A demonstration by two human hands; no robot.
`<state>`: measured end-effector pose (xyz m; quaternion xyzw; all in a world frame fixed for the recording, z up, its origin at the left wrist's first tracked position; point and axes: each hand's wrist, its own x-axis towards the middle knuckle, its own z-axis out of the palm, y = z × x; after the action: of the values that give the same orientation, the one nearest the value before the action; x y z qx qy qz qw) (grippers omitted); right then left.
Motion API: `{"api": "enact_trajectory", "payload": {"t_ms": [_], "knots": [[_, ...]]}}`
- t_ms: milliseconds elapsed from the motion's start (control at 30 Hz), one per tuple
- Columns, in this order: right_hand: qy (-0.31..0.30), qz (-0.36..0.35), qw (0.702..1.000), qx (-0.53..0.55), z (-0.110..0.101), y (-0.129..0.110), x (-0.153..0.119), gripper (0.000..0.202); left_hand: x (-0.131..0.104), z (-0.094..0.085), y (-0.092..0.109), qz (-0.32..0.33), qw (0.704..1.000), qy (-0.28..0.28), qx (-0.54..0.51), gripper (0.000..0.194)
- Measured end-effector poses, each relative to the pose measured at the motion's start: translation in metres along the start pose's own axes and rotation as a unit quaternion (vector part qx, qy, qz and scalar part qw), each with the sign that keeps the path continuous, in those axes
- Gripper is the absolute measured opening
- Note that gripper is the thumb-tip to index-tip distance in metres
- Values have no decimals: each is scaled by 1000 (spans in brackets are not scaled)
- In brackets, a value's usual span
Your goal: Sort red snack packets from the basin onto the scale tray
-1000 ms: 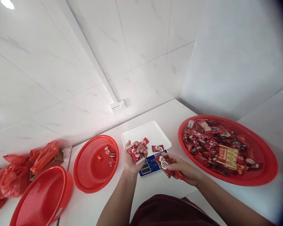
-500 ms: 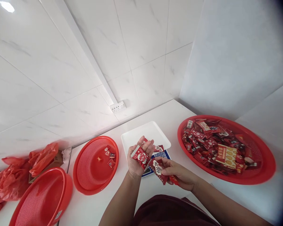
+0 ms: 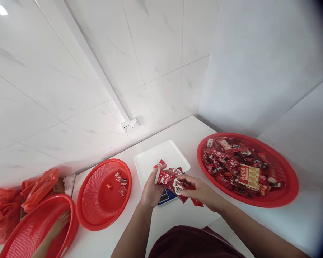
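My left hand [image 3: 152, 190] is closed around a red candy packet [image 3: 164, 178] above the front of a white scale tray [image 3: 153, 154]. Against it, my right hand [image 3: 200, 191] pinches another red packet with a white label [image 3: 178, 188], and a further red packet hangs below its fingers. The packets of both hands overlap. Other red packets lie on the tray just behind my fingers. Part of the blue scale body [image 3: 167, 197] shows under my hands; the rest is hidden.
On the right stands a large red basket [image 3: 290, 200] full of packets. Left are a red basket [image 3: 82, 197] with several small packets and another [image 3: 72, 224] with another person's hand inside. Red plastic bags [image 3: 5, 215] lie far left.
My left fingers have curled from a flat palm around the packet, and my right hand's packets have come against it. Another person's hand has entered the lower left basket. The view has shifted slightly.
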<state>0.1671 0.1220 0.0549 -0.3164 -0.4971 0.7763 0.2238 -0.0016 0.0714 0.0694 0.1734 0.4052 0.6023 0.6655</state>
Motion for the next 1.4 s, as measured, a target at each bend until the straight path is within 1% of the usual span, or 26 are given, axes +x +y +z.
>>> {"api": "enact_trajectory", "payload": {"t_ms": [33,100,167,233,333,433,500,533,567,633,700,800,900,967,1033,1133,1233,1400], "knots": [[8,-1,1000,-17,-2,-1,0,39,-1,-1,-1,-2,1000,9,26,40],[15,9,999,-40,-5,-1,0,41,-1,-4,-3,4,998,30,58,44],[16,10,998,-53,-6,1,0,42,-1,-4,-7,14,997,52,55,49],[-4,10,998,-58,-4,3,-1,40,0,-4,-10,30,996,69,39,47],[-40,12,998,-55,-1,6,-3,36,0,-1,-10,55,995,67,40,38],[-64,25,997,-40,-1,4,-5,36,-2,0,-5,73,991,82,82,37],[-56,50,997,-5,-4,2,-6,39,-3,-1,-2,82,981,110,135,42],[-42,61,997,23,-6,0,-6,41,-4,-1,0,83,976,113,164,45],[-24,70,996,55,-8,-1,-6,44,-4,-1,0,80,973,103,193,48],[13,73,991,113,-12,-6,-4,46,-5,-1,0,63,969,52,233,51],[31,62,988,139,-14,-10,-1,44,-4,0,-2,45,964,5,261,53],[23,34,993,115,-15,-14,3,38,-3,2,-4,37,956,-11,292,52],[30,8,995,94,-14,-13,5,36,-3,3,-3,27,953,-19,302,45],[55,1,992,117,-15,-11,6,36,-3,1,-3,21,947,-11,319,35],[80,4,985,154,-15,-10,7,38,-2,-2,-4,23,942,22,333,27],[92,5,975,200,-18,-8,7,38,-1,-3,-6,29,952,68,296,27],[76,22,971,226,-19,-10,7,36,0,-1,-4,23,965,71,250,28],[63,37,974,215,-17,-16,8,37,3,0,-1,21,964,65,258,29]]}}
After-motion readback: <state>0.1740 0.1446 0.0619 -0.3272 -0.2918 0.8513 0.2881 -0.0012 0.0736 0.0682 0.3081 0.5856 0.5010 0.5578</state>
